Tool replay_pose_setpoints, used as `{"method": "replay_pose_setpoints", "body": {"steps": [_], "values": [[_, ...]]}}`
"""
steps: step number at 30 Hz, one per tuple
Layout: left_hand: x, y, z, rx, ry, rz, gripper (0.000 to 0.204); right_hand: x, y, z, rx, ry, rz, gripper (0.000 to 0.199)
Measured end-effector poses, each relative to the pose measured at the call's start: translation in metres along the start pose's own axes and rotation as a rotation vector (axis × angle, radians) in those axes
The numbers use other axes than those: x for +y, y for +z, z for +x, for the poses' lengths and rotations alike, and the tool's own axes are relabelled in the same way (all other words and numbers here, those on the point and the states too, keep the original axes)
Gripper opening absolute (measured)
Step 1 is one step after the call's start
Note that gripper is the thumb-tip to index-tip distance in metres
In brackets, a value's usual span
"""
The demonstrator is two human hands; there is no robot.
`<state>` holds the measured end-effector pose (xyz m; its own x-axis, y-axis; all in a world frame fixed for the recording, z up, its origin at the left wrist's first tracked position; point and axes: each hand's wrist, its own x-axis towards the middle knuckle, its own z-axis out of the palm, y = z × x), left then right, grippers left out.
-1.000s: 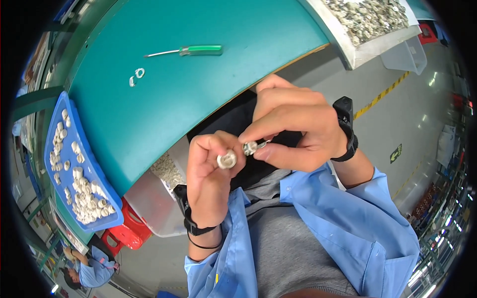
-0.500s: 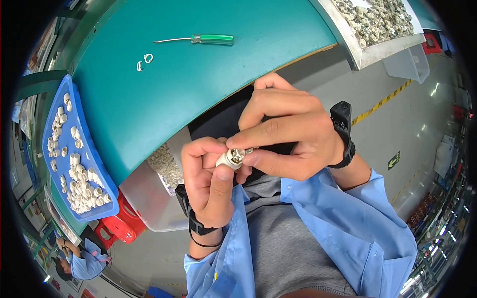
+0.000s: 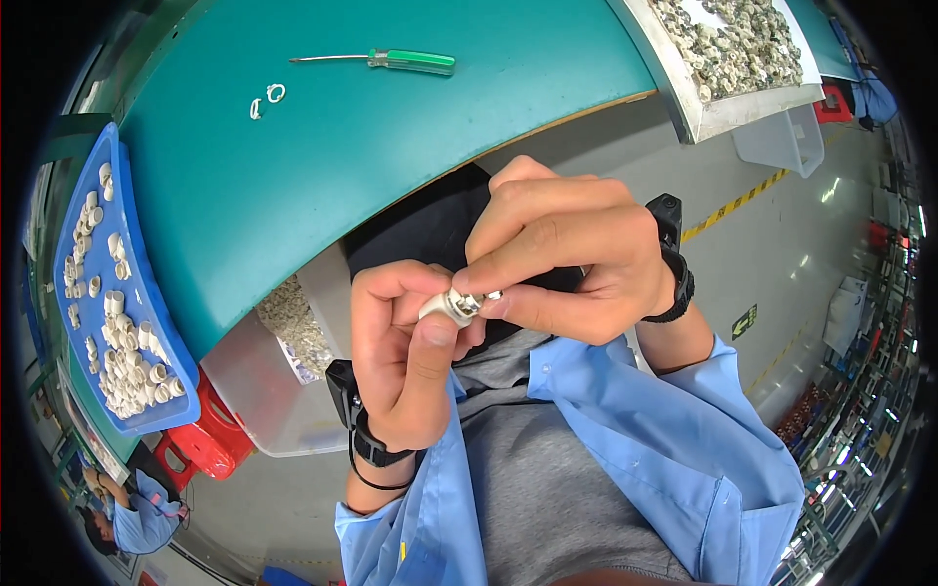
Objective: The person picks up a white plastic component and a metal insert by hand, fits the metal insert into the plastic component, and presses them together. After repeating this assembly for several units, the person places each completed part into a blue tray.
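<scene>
Between the thumb and fingers of my left hand point(image 3: 401, 356) is a small white cylindrical socket point(image 3: 435, 307), tilted with its opening toward the right. Shiny metal point(image 3: 466, 304) shows in that opening. My right hand point(image 3: 576, 254) is closed in a pinch at the mouth of the socket, its forefinger touching the rim. A small shiny metal piece point(image 3: 494, 295) shows between its thumb and forefinger; the fingers partly cover it, and I cannot tell whether it joins the metal inside.
On the green table point(image 3: 391, 137) lie a green-handled screwdriver point(image 3: 410, 62) and two white rings point(image 3: 276, 93). A blue tray point(image 3: 166, 322) of white sockets stands left. A metal tray point(image 3: 692, 117) of small parts sits far right. Below are a red stool point(image 3: 217, 435) and a clear bin point(image 3: 244, 391).
The view has shifted slightly, so the table things sit a little further left and higher. Both hands keep their grip; the socket's opening and metal show a bit more.
</scene>
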<state>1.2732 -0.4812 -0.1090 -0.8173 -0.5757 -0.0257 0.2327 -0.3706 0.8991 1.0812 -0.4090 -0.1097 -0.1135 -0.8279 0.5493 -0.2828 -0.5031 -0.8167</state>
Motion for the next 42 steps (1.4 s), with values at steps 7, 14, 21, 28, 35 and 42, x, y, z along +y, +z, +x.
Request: {"method": "replay_pose_setpoints", "body": {"steps": [7,14,21,28,35,42], "values": [[0.001,0.003,0.001,0.011,-0.015,-0.006,0.025,-0.001,-0.004,0.001,-0.024,0.01,-0.017,0.029],[0.006,0.003,0.003,-0.012,-0.074,-0.075,0.024,0.004,-0.006,0.0,-0.04,-0.027,0.02,0.029],[0.003,0.003,0.003,0.02,-0.133,-0.166,0.023,0.014,-0.004,-0.005,-0.042,-0.008,0.036,0.028],[-0.002,0.014,0.002,0.159,0.017,0.055,0.023,0.008,0.004,-0.005,0.007,0.01,-0.124,0.029],[0.0,0.024,0.0,0.246,0.126,0.312,0.02,-0.015,0.022,0.0,0.137,-0.059,-0.773,0.027],[-0.009,0.023,-0.003,0.287,0.119,0.262,0.023,-0.014,0.037,-0.004,0.224,-0.006,-0.857,0.026]]}}
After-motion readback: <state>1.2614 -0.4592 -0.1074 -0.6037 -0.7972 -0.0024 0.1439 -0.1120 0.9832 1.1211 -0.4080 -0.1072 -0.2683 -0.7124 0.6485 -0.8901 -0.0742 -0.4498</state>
